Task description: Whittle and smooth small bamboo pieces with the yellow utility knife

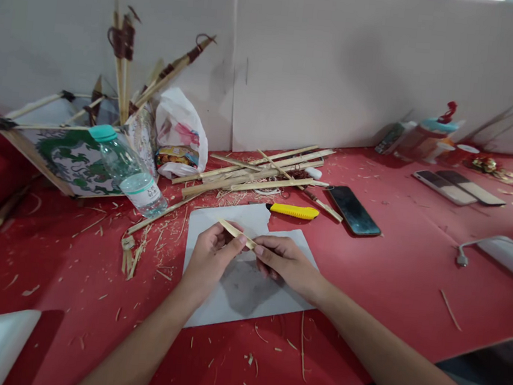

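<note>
A short, pale bamboo strip (233, 230) is held at a slant between my two hands, above a sheet of white paper (246, 294). My left hand (217, 249) pinches the strip near its middle, thumb on top. The thumb and fingers of my right hand (284, 259) close on its lower right end, and part of that end is hidden. Just beyond my hands, a yellow utility knife (294, 211) lies at the paper's torn far edge. Behind it is a pile of bamboo sticks (258, 171).
A water bottle (133, 174) leans against a box frame with a green dragon picture (82, 160). A plastic bag (183, 131) stands behind. A black phone (353, 211) lies right of the sticks. Shavings litter the red table (388, 278); a cable plug (461, 259) sits at right.
</note>
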`<state>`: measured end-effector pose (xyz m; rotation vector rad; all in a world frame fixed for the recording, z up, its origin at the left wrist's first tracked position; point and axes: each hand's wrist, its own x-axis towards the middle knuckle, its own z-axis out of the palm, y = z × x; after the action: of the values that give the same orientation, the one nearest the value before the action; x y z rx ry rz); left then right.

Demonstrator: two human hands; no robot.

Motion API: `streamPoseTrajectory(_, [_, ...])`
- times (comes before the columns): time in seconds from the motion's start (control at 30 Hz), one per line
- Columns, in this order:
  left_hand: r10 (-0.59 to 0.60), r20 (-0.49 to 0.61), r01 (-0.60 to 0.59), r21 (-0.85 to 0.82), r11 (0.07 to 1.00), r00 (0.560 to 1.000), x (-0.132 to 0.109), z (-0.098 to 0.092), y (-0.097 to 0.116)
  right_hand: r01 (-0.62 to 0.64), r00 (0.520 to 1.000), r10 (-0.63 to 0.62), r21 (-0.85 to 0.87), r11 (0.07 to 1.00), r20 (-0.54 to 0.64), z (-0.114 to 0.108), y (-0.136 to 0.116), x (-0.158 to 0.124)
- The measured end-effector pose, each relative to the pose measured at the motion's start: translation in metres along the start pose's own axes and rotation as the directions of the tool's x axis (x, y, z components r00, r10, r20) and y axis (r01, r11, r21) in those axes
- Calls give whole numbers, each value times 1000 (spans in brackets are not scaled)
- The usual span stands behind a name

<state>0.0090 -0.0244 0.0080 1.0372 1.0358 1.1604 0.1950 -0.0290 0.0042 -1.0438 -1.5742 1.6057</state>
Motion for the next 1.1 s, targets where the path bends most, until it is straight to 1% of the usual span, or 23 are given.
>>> streamPoseTrajectory(0.2, [53,-17,-52,22,998,998,2,-2,0,19,1000,-19,-48,999,-8,2,-3,0])
streamPoseTrajectory(0.33, [55,-77,-55,4,998,996,2,-3,2,58,995,-71,-170,984,-74,5,-9,-1])
streamPoseTrajectory(0.43, [18,-95,-19,-9,1000,995,2,-2,3,96,989,-120,-251,963,-84,7,-11,-1])
streamPoseTrajectory(0.5, [-22,-54,22,-8,1000,998,1,-1,2,105,987,-132,-257,961,-87,7,-11,-2])
streamPoseTrajectory(0.57, [-36,4,36,9,999,999,0,0,0,100,987,-127,-242,965,-100,6,-11,-2])
streamPoseTrajectory(0.7, [-24,147,10,97,995,989,-3,2,-2,111,985,-133,-185,976,-112,4,-9,-2])
streamPoseTrajectory(0.73, [-26,173,6,113,994,985,-4,2,-2,112,985,-133,-174,978,-114,4,-9,-2])
streamPoseTrajectory(0.8, [-16,192,-10,133,991,981,-4,2,-1,105,986,-123,-155,982,-114,4,-8,-2])
streamPoseTrajectory(0.9, [27,169,-55,164,985,985,-4,2,-1,89,989,-104,-137,987,-103,5,-8,-2])
streamPoseTrajectory(1.0, [57,98,-74,173,982,994,-3,0,-1,87,991,-101,-156,984,-85,7,-9,-2])
streamPoseTrajectory(1.07, [53,17,-55,143,988,998,-2,-1,-2,97,989,-122,-241,966,-89,5,-9,-2])
streamPoseTrajectory(1.1, [45,-23,-42,116,992,999,-2,-1,-1,104,983,-146,-316,943,-112,2,-8,-2])
